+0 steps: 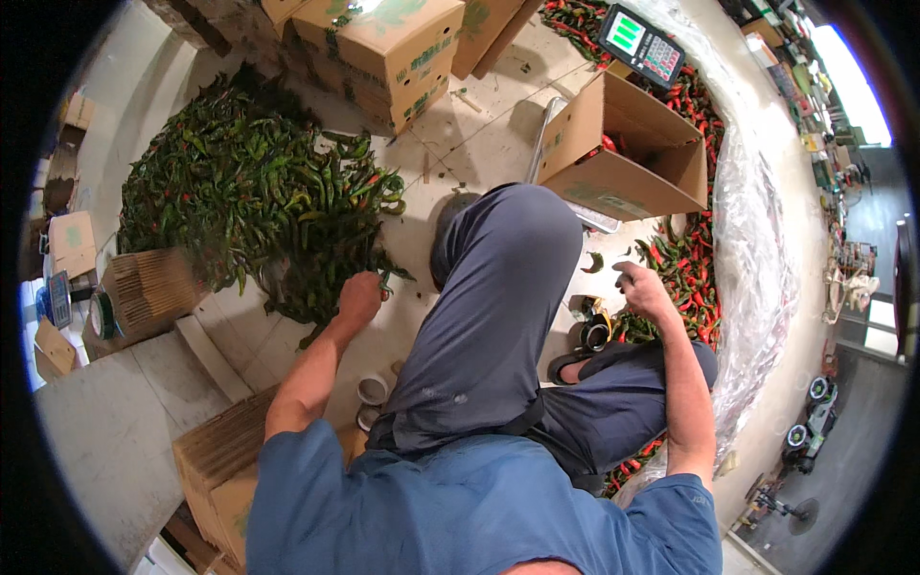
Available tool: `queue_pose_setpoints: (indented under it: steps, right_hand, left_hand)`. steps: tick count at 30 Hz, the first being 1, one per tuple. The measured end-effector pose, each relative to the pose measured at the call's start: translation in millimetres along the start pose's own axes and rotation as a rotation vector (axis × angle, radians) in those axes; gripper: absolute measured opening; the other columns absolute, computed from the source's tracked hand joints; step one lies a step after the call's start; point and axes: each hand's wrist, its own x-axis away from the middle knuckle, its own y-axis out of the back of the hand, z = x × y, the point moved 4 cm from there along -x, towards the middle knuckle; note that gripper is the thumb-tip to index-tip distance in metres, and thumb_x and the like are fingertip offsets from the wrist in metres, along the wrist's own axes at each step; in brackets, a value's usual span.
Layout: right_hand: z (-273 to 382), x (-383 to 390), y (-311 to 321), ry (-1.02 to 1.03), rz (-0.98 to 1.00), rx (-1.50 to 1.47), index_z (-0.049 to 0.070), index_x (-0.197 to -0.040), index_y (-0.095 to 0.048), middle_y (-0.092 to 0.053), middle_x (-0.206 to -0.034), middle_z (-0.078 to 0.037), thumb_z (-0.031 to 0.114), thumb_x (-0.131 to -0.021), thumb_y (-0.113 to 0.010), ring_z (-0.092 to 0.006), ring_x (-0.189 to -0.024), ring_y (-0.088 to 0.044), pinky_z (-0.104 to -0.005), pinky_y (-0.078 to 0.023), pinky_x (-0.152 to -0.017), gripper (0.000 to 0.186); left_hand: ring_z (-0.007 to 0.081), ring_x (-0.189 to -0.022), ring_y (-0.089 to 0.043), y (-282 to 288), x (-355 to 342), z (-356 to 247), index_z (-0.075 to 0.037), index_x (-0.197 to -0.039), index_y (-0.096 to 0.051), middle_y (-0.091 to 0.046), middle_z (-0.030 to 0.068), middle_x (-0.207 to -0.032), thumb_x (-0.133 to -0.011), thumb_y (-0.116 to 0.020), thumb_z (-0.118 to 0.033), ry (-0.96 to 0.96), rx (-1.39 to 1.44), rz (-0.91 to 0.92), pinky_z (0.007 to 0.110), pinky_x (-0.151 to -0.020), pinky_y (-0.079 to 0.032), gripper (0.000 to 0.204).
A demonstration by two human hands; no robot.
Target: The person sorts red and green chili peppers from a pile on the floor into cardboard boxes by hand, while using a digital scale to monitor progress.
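My left hand (362, 299) is closed on a green chili pepper (384, 284) at the edge of a large heap of green peppers (249, 182) on the left side of the floor. My right hand (640, 286) is at the right beside my bent knee, its fingers loosely curved and apart, with nothing visible in them. A loose green pepper (594, 262) lies just left of it, near mixed red and green peppers (685, 297). Above that hand, an open cardboard box (628, 187) with red peppers inside sits on a metal scale (594, 220) with a lit display (640, 48).
Stacked cartons (383, 67) stand at the top, flattened cardboard (153, 292) at the left and more cardboard (216, 455) at lower left. Crumpled plastic sheeting (762, 268) borders the peppers on the right. Tape rolls (372, 390) lie beside me. A wheeled toy (810, 417) is at far right.
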Motion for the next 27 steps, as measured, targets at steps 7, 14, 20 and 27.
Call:
queue_pose_setpoints:
  steps: [7, 14, 20, 27]
  right_hand:
    - [18.3, -33.1, -37.0, 0.126, 0.218, 0.289, 0.008, -0.123, -0.063, -0.07, -0.108, -0.023, 0.027, -0.094, -0.062, -0.0423, -0.102, -0.066, -0.0479, -0.053, -0.09, 0.034]
    - [47.2, -76.0, -41.6, 0.143, 0.293, 0.137, 0.005, -0.121, -0.062, -0.071, -0.1, -0.022, 0.029, -0.093, -0.065, -0.0401, -0.095, -0.068, -0.0457, -0.053, -0.082, 0.037]
    - [70.8, -122.3, -32.3, 0.045, 0.36, 0.023, 0.005, -0.122, -0.062, -0.071, -0.098, -0.023, 0.029, -0.092, -0.065, -0.0387, -0.094, -0.069, -0.045, -0.053, -0.081, 0.038]
    - [66.6, -134.1, -30.8, 0.159, 0.235, -0.019, 0.008, -0.117, -0.065, -0.069, -0.11, -0.022, 0.016, -0.091, -0.061, -0.0414, -0.104, -0.065, -0.0469, -0.052, -0.089, 0.028]
  left_hand:
    - [0.0329, -0.094, -0.066, 22.8, -41.5, -8.0, -0.008, -0.1, -0.072, -0.068, 0.0112, -0.095, -0.092, -0.064, -0.022, 0.078, 0.23, -0.263, 0.048, -0.079, -0.052, 0.018]
    - [0.0339, -0.099, -0.062, 63.5, -138.9, 31.9, -0.007, -0.098, -0.071, -0.064, 0.0111, -0.101, -0.092, -0.067, -0.024, 0.104, -0.095, -0.591, 0.047, -0.082, -0.053, 0.018]
    - [0.0338, -0.101, -0.06, 64.0, -187.1, 53.6, -0.008, -0.109, -0.069, -0.062, 0.0099, -0.106, -0.096, -0.064, -0.024, 0.18, -0.236, -0.483, 0.048, -0.083, -0.054, 0.021]
    - [0.0273, -0.068, -0.057, 145.0, -164.9, 11.6, -0.008, -0.095, -0.067, -0.059, 0.0081, -0.075, -0.103, -0.057, -0.034, 0.183, 0.363, -0.6, 0.047, -0.062, -0.046, 0.029]
